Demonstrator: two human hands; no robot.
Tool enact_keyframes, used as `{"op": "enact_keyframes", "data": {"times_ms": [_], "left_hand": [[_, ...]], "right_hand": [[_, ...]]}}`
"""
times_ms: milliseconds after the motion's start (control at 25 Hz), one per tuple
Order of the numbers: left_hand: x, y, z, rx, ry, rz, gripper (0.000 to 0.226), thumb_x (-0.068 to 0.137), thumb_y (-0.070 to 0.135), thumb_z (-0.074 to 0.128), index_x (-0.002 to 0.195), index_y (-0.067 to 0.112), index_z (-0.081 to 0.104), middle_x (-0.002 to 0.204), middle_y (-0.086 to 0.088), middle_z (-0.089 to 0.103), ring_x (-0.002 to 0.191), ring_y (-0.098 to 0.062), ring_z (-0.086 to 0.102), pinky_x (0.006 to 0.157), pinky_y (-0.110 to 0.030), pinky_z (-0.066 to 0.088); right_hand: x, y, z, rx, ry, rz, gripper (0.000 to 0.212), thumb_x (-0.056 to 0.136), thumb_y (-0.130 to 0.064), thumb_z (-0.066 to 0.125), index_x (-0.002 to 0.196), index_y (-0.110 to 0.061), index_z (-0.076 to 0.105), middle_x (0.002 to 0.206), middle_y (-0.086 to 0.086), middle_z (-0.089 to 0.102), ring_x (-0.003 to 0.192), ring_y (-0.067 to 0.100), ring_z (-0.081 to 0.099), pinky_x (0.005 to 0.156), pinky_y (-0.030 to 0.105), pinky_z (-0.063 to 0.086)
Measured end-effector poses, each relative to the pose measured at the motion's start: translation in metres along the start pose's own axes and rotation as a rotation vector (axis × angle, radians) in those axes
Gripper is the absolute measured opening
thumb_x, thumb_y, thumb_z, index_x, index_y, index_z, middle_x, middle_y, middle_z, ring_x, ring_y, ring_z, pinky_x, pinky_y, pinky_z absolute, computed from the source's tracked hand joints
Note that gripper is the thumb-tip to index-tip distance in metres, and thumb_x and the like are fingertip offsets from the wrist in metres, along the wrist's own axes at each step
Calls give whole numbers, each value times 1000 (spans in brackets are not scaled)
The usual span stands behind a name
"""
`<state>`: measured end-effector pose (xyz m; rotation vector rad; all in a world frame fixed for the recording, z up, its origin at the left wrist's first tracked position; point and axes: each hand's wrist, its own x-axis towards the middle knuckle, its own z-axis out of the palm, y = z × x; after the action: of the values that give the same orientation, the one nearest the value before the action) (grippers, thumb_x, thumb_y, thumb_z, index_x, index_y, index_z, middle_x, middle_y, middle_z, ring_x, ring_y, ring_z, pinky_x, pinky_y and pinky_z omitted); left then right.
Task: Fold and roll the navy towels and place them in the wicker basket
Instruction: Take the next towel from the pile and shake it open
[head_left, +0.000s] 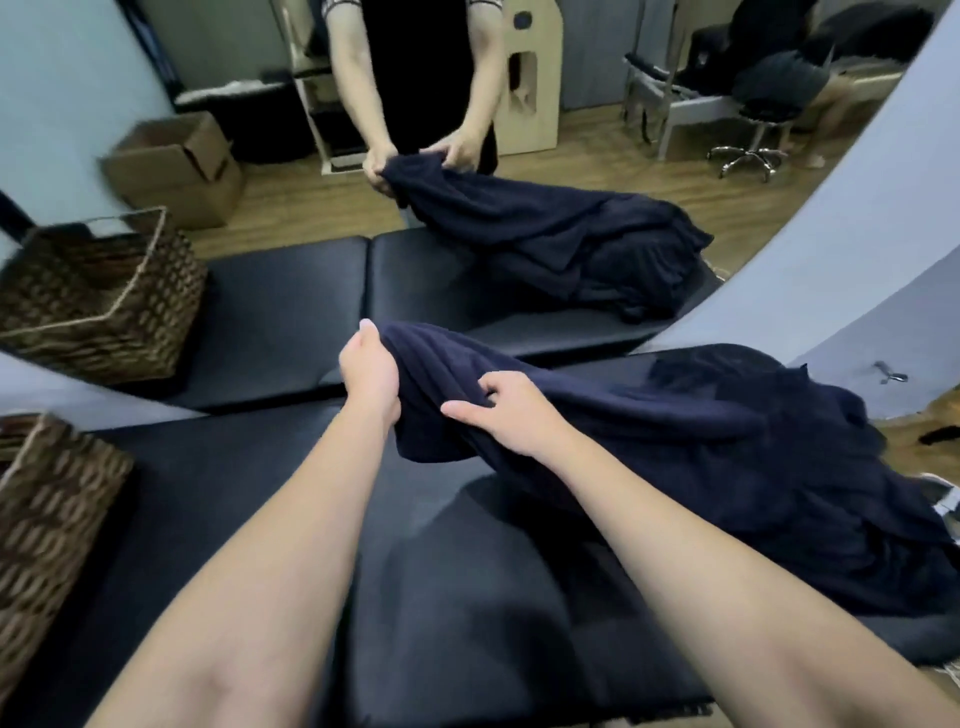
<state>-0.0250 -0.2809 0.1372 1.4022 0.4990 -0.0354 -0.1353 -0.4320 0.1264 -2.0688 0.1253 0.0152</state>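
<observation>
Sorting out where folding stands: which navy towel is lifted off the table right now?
The towel gripped by both the left hand and right hand; the others lie heaped in the pile to the right.

Wicker basket (47, 525) cut by left edge; towel pile (810, 499) blurred.

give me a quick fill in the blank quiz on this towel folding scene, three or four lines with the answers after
1. Both hands, the left hand and the right hand, grip a crumpled navy ____.
2. The brown woven wicker basket stands on the person's ____ side.
3. The pile of navy towels lies on a padded ____ bench.
4. The wall behind the bench holds a large ____, which repeats the whole scene.

Missing words: towel; left; black; mirror
</observation>
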Motion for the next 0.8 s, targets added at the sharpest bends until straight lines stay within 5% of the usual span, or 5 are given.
{"op": "enact_keyframes", "data": {"times_ms": [160, 320, 560, 680, 800], "left_hand": [[23, 53, -132, -93, 229, 70, 31, 101, 45, 47, 95, 20, 64, 98, 1, 70, 91, -20, 66, 84, -33, 55], [35, 81, -230, -70, 299, 167, 33, 104, 44, 45, 109, 18, 64, 100, 0, 68, 95, -20, 65, 88, -34, 54], [38, 86, -268, 237, 211, 404, 34, 105, 37, 46, 79, 15, 48, 74, -3, 37, 64, -7, 33, 59, -29, 30], [38, 81, -259, 641, 73, 473, 35, 94, 42, 62, 72, 17, 52, 71, 7, 51, 67, -10, 46, 70, -32, 41], [21, 78, -219, 688, -315, 538, 22, 87, 50, 67, 104, 36, 69, 111, 15, 69, 108, -4, 62, 104, -28, 46]], "right_hand": [[19, -65, 104, -2, -208, -144, 50, 92, -47, 68, 66, -14, 42, 63, -2, 38, 57, 12, 32, 57, 35, 28], [12, -105, 190, 253, -312, -25, 35, 100, -47, 55, 84, -16, 58, 76, -8, 59, 69, 8, 52, 67, 31, 43], [7, -120, 195, 559, -246, 94, 42, 101, -38, 60, 69, -12, 52, 64, 1, 56, 59, 13, 50, 52, 23, 36], [14, -119, 158, 460, -242, 27, 33, 100, -36, 62, 80, -10, 59, 69, 6, 51, 63, 16, 45, 52, 24, 33], [16, -120, 121, 365, -273, -35, 34, 97, -38, 64, 77, -11, 58, 69, 5, 46, 62, 16, 42, 53, 25, 32]]}}
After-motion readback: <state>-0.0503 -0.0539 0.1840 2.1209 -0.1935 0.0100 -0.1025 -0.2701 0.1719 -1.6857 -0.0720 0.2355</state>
